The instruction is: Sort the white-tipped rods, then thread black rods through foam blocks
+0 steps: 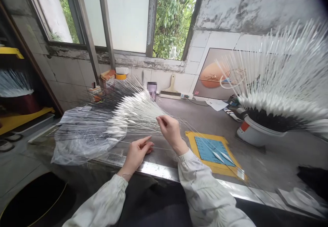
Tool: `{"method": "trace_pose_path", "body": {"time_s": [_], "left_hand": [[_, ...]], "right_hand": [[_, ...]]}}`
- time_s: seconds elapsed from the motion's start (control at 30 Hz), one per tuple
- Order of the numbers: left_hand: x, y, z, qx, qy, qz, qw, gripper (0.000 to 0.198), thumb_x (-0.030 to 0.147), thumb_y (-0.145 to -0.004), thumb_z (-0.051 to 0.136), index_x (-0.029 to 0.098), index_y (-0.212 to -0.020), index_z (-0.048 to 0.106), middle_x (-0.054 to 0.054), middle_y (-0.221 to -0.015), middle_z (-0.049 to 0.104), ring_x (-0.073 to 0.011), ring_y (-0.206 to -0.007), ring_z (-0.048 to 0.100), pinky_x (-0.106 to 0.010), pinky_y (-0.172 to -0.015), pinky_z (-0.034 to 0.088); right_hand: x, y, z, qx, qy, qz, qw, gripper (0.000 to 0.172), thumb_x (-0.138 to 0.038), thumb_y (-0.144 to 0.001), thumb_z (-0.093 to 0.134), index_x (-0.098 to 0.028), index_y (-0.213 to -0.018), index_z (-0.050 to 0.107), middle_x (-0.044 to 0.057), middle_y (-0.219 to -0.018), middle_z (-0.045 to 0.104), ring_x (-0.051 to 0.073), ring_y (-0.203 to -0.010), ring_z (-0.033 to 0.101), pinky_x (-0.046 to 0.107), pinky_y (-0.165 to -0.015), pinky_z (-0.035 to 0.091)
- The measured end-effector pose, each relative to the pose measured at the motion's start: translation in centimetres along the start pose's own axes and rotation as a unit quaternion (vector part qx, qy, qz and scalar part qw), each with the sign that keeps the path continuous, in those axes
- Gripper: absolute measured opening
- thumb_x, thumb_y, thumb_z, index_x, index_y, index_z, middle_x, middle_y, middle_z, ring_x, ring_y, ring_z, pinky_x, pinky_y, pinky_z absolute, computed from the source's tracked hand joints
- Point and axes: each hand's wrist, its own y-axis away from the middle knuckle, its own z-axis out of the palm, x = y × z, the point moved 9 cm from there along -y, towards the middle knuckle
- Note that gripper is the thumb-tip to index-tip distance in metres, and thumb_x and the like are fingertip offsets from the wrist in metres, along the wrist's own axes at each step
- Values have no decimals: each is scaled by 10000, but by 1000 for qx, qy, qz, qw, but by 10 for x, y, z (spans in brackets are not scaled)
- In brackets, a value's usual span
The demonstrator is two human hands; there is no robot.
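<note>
My right hand pinches thin stems between thumb and fingers, above the steel counter. A large fan of long, thin fishing floats, with white spindle bodies and dark stems, spreads out to the left of it. That fan lies partly over a clear plastic bag. My left hand hovers just below the fan, its fingers apart and nothing clearly in them. Two white float bodies lie over a blue mat with a yellow border.
A white bucket on the right bristles with a dense fan of floats. A plastic scraper and loose paper sit at the back. Yellow shelves stand at the left, and a window is above.
</note>
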Motion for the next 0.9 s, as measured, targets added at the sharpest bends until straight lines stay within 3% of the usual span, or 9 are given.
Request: {"method": "trace_pose_path", "body": {"time_s": [0.07,0.17,0.27,0.47,0.9], "left_hand": [[-1,-1,0,2,0,-6,1000,410,403,-730,736,123,-1030,723,-91,-875,762,-217,-775,722,-321,-761,594],[-3,-2,-1,3,-1,-11,1000,353,408,-697,762,130,-915,755,-91,-877,763,-225,-778,722,-315,-763,590],[-5,-3,-2,4,3,-16,1000,342,404,-680,776,142,-900,762,-82,-887,764,-224,-780,720,-312,-765,586],[-5,-3,-2,3,2,-22,1000,331,414,-678,776,143,-867,770,-88,-893,762,-218,-772,712,-305,-748,580],[-5,-2,-2,-7,2,-17,1000,329,431,-701,756,154,-878,774,-95,-903,760,-238,-810,704,-343,-782,573]], "right_hand": [[-5,5,-7,28,-29,3,999,246,-324,-973,420,-170,-931,607,56,-778,647,146,-670,575,261,-657,429],[-10,15,-2,14,-76,-10,997,175,-293,-946,477,-191,-882,604,10,-674,623,130,-577,568,245,-585,443],[-16,23,0,15,-123,-14,992,140,-273,-930,514,-200,-850,604,-19,-612,596,118,-526,573,235,-544,461],[-31,25,-13,84,-203,-5,976,133,-291,-942,511,-192,-901,590,6,-712,628,107,-524,626,228,-514,508],[-30,28,-8,64,-221,-12,973,58,-229,-893,592,-195,-886,639,13,-694,658,132,-568,645,253,-548,525]]}}
